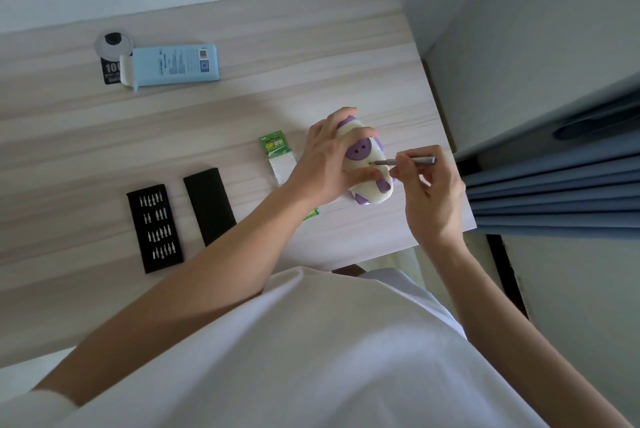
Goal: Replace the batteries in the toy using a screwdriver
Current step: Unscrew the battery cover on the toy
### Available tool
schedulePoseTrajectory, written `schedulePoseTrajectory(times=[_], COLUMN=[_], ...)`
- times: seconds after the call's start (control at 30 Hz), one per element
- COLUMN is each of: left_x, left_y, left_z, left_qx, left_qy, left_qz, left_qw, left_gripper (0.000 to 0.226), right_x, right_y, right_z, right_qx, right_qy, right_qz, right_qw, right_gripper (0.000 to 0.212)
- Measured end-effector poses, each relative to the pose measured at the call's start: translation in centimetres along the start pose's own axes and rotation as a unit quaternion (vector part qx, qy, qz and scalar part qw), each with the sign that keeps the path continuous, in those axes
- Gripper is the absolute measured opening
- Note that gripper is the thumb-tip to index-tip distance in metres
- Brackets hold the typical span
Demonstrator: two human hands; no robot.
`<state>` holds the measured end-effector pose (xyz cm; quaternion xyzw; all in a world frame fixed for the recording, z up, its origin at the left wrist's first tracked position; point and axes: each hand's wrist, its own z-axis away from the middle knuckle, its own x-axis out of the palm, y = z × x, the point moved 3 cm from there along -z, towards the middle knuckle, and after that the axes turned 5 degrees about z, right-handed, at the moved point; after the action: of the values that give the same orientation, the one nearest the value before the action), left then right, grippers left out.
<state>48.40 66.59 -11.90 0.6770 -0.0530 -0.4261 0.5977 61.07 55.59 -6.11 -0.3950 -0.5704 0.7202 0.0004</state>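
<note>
**Op 1:** Head view is all I've got, so here we go. My left hand (325, 164) has its fingers wrapped around the toy (367, 157), a cream body with purple patches, propped up at the right end of the tabletop (242, 109). My right hand (433, 199) pinches the screwdriver (408, 161) in its fingers, with the tip set against the toy's underside just below the purple round patch.

**Op 2:** Copy. What worries you from here?

**Op 1:** The tip slipping, first of all. The shaft lies nearly level, and I'd judge that if it isn't square in the screw head it will cam out, chew the head or skid into my left thumb. The toy also sits near the tabletop's right edge, by the blue curtain (554, 192). A freed screw could roll off there and be lost.

**Op 2:** Spare bits handy?

**Op 1:** The bit tray (154, 227) is well off to the left, with its black lid (209, 206) beside it. A wrong-sized bit would be the other cause of stripping.

**Op 2:** Any labels?

**Op 1:** The green battery pack (275, 145), just left of the toy, reads "GP". At the far side, a black card (111, 71) under the blue box (176, 64) shows "10". The box's print is too small for me to read.
</note>
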Motion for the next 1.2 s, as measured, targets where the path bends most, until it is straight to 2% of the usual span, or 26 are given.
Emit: schedulePoseTrajectory(times=[0.07, 0.3, 0.47, 0.63, 0.73, 0.83, 0.97, 1.2], left_x=[0.0, -0.1, -0.1, -0.1, -0.2, -0.2, -0.2, -0.2], left_y=[0.0, 0.2, 0.1, 0.0, -0.1, -0.2, 0.0, -0.1], left_z=[0.0, 0.1, 0.2, 0.3, 0.3, 0.4, 0.3, 0.4], left_qx=[-0.006, -0.025, 0.008, -0.001, -0.004, -0.002, -0.005, 0.003], left_qy=[0.002, -0.002, 0.014, 0.018, 0.019, 0.02, 0.017, 0.029], left_qz=[0.007, 0.017, -0.01, -0.004, 0.003, 0.003, 0.007, 0.014], left_qw=[1.0, 1.0, 1.0, 1.0, 1.0, 1.0, 1.0, 0.999], left_gripper=[0.064, 0.057, 0.057, 0.066, 0.059, 0.056, 0.057, 0.057], right_x=[-0.3, -1.4, -1.1, -0.4, -0.5, -0.7, -0.6, -0.4], right_y=[-0.6, -2.6, -3.3, -3.5, -3.7, -3.5, -3.6, -4.1], right_z=[-0.2, -1.5, -2.3, -2.3, -2.2, -2.1, -2.0, -1.3], right_qx=[-0.034, -0.084, -0.109, -0.125, -0.111, -0.088, -0.093, -0.114], right_qy=[-0.008, -0.059, -0.108, -0.116, -0.101, -0.097, -0.116, -0.119], right_qz=[0.047, 0.153, 0.286, 0.369, 0.409, 0.413, 0.383, 0.386], right_qw=[0.998, 0.983, 0.946, 0.914, 0.9, 0.901, 0.912, 0.908], right_gripper=[0.006, 0.009, 0.009, 0.025, 0.041, 0.047, 0.037, 0.012])
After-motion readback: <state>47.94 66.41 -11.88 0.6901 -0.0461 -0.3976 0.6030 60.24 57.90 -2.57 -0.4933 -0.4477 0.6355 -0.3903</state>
